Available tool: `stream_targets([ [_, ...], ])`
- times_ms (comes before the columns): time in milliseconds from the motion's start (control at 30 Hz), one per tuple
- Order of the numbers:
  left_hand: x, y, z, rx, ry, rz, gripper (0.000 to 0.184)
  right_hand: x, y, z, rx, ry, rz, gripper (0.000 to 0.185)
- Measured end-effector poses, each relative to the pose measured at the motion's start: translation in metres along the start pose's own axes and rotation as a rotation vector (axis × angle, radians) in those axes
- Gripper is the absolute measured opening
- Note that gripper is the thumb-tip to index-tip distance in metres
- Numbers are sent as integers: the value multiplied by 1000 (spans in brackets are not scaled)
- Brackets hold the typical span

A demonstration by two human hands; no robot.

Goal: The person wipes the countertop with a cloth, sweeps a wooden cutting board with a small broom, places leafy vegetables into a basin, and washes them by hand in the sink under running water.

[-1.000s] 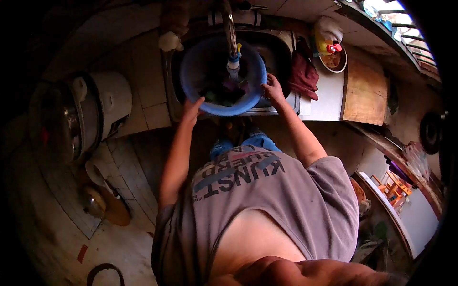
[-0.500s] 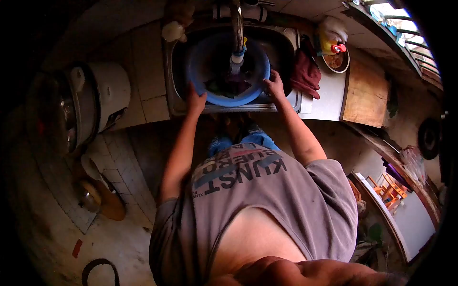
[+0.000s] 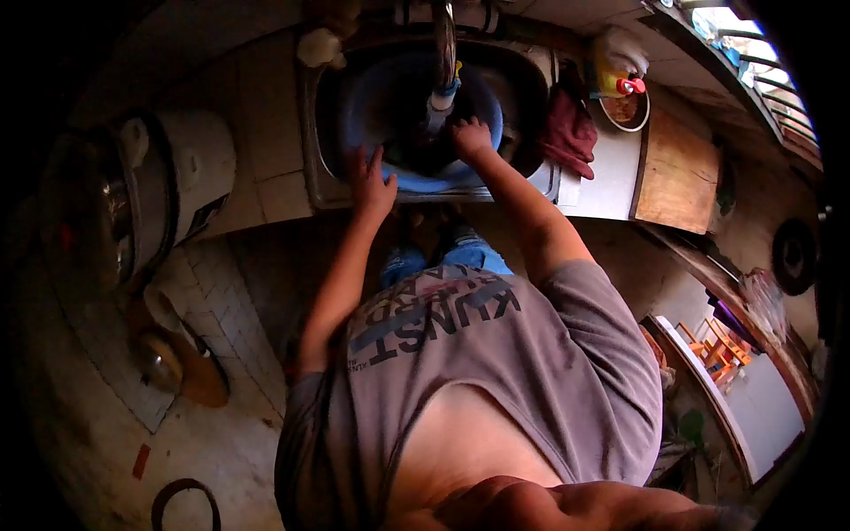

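Round blue basin, smooth wide rim, sits mouth up inside the metal sink, directly under the faucet. The near rim catches light; the far side is in shadow. Dark contents lie in the bottom, too dim from where I stand to identify.

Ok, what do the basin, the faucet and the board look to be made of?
The basin looks like smooth plastic, going by its blue colour and soft sheen. The faucet seems polished metal, perhaps chromed, given its bright streaks. The board looks wooden, with uneven brown tones; any varnish is unclear.
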State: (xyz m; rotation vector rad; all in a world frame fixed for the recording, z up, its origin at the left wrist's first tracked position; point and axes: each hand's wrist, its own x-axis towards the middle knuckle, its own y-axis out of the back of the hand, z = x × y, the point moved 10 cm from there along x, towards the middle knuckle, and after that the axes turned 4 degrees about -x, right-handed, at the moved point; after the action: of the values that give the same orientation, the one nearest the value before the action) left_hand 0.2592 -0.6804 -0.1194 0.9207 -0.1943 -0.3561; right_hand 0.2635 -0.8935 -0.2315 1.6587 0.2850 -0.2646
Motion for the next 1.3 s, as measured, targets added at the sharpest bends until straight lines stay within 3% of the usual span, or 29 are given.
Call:
stream_targets([
  [167,-5,1,-3,-77,61,-35,56,-16,11,-16,-170,113,-38,20],
  [233,-4,4,4,-81,44,-15,53,-24,35,-8,111,42,69,16],
  [267,-1,11,13,-81,30,2,50,-27,37,-5,108,41,71,16],
  [333,11,21,34,-142,-49,-2,47,-36,51,-8,425,173,134,16],
  [367,16,26,48,-200,-126,-9,44,-43,63,-10,424,170,139,16],
  [433,23,29,60,-224,-153,0,43,-56,92,-6,739,19,131,11],
  [533,32,40,85,-252,-192,11,43,-59,100,-14,956,97,238,16],
  [667,43,64,132,-214,-285,16,43,-61,113,-25,1054,154,242,16],
  [733,47,61,133,-201,-331,6,43,-73,155,-42,786,323,346,12],
  [867,51,52,127,-137,-354,-68,32,-79,172,-47,874,351,451,13],
  [933,53,56,121,-193,-341,-33,29,-72,151,-32,1246,110,301,18],
  [1033,56,65,115,-296,-264,3,19,-72,137,-21,1411,82,299,17],
  [1067,56,66,111,-344,-202,3,12,-76,141,-20,1411,83,302,17],
  [1167,56,64,114,-365,-162,-83,14,-81,145,-15,1440,47,295,16],
  [1300,52,84,141,-200,-288,19,16,-82,146,-9,1432,41,386,14],
])
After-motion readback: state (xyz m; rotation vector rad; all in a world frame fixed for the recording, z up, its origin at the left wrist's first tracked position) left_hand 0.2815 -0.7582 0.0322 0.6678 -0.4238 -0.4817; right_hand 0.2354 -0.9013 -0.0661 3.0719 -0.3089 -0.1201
